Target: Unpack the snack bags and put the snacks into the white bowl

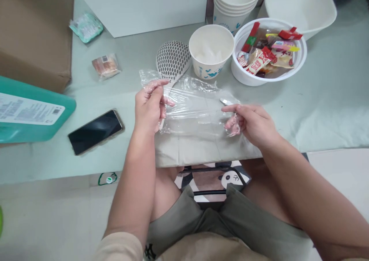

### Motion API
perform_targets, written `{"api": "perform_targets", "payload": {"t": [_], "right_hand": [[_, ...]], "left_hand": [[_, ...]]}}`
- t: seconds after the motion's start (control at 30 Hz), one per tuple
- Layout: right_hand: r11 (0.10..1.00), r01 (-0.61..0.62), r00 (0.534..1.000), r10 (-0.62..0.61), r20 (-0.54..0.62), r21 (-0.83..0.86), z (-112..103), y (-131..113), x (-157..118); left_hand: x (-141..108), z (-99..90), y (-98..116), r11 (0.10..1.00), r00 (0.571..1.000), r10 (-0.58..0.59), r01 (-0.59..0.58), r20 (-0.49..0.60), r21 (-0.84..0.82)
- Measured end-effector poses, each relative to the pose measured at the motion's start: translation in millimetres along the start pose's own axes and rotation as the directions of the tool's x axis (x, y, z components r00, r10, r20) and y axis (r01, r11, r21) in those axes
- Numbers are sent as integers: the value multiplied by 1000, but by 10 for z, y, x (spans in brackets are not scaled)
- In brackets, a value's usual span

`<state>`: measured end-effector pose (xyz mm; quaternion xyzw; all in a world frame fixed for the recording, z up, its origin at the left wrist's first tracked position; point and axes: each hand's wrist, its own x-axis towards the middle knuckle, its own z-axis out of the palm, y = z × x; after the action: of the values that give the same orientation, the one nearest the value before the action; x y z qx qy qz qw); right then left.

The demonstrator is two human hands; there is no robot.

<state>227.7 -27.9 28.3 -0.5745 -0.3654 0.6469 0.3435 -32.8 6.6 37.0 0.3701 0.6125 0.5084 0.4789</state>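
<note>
A sheet of clear plastic film (193,107) is stretched between my two hands, just over the table's front edge. My left hand (151,105) pinches its left end, with film wrapped over the fingers. At the other end, my right hand (249,122) is closed on the film, forefinger pointing left. Partly under the film lies a pale perforated skimmer (173,59), its handle running beneath my left hand. A small silvery tip (225,101) shows beside my right forefinger; the rest of it is hidden. Behind the film stands a paper cup (211,67) with something whitish inside.
A white bowl (253,80) of wrapped snacks stands at back right, near stacked paper cups (230,20) and a white container (302,7). To the left are a phone (96,132), a wrapped snack (106,66), a green packet (87,27) and a teal jug (34,111).
</note>
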Motion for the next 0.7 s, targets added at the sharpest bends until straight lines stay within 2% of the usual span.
{"api": "perform_targets", "payload": {"t": [0.1, 0.23, 0.43, 0.57, 0.7], "right_hand": [[997, 72, 997, -73, 24, 24, -15, 8, 7], [981, 82, 982, -110, 153, 177, -2, 24, 2], [965, -129, 941, 45, 335, 231, 30, 4, -1], [945, -169, 956, 89, 278, 279, 21, -21, 9], [976, -146, 980, 119, 162, 161, 43, -3, 14]], "left_hand": [[-4, 11, 10, 1000, 1000, -6, 6, 14, -3], [-27, 20, 37, 998, 996, -30, 34, 78, -46], [-54, 5, 9, 998, 988, -60, 59, 144, 7], [-44, -13, -35, 1000, 977, -19, 16, 212, 15], [-53, 8, -39, 999, 965, 35, -36, 261, -2]]}}
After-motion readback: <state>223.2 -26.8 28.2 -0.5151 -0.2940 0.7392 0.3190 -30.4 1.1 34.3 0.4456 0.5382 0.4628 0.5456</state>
